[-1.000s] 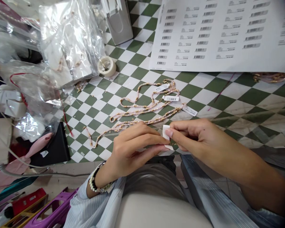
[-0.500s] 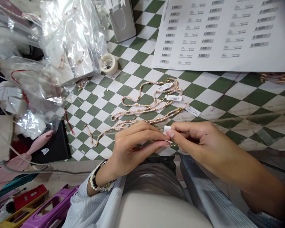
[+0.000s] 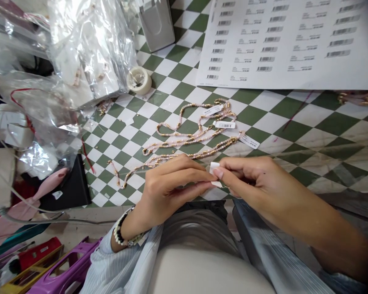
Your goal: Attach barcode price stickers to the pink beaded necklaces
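Note:
A small white label (image 3: 214,166) is between my two hands near the table's front edge. My right hand (image 3: 248,175) pinches it between thumb and fingers, with a bit of fine chain showing below. From the other side, my left hand (image 3: 178,179) has its fingers closed with the tips at the label's left edge. Just beyond my hands lie pink and gold beaded necklaces (image 3: 184,141). White barcode tags (image 3: 225,125) are attached at their right ends.
A sheet of printed barcode labels (image 3: 282,77) covers the back right. Tape (image 3: 139,80), a grey holder (image 3: 157,28) and clear plastic bags (image 3: 92,45) lie at the back left. A black item (image 3: 70,188) sits at the left edge.
My left hand has drawn slightly left, and more of the label's lower part shows between the hands. My right hand has barely moved.

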`<state>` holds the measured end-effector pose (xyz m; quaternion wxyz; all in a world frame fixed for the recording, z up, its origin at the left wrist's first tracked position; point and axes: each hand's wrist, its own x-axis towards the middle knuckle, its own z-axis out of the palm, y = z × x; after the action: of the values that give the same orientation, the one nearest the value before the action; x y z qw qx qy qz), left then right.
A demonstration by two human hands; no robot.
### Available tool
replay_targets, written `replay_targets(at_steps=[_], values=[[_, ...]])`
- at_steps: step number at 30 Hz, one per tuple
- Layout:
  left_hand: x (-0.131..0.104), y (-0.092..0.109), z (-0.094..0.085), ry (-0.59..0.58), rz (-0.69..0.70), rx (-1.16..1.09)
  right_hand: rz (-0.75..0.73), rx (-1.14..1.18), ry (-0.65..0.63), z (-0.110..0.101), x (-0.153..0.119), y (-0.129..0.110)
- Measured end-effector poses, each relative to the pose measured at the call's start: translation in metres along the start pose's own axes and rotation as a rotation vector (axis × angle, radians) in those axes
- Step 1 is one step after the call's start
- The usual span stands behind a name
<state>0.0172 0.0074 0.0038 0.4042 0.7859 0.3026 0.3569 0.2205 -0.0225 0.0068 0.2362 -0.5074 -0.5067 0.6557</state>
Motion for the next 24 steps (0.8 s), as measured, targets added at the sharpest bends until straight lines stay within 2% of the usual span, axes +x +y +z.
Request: replay_targets(at_steps=[7,13,24], values=[[-0.0011,0.0004,-0.0012,-0.021,-0.008,-0.013,0.008,0.0,0.0,0.0014,-0.0006,0.0011],[-0.0013,0.0021,-0.001,-0.041,0.011,0.062,0.001,-0.009,0.011,0.0021,-0.0021,0.0019],[-0.0009,0.0062,-0.0006,-0.053,-0.05,0.094,-0.025,-0.042,0.029,0.0034,-0.0005,0.0012]])
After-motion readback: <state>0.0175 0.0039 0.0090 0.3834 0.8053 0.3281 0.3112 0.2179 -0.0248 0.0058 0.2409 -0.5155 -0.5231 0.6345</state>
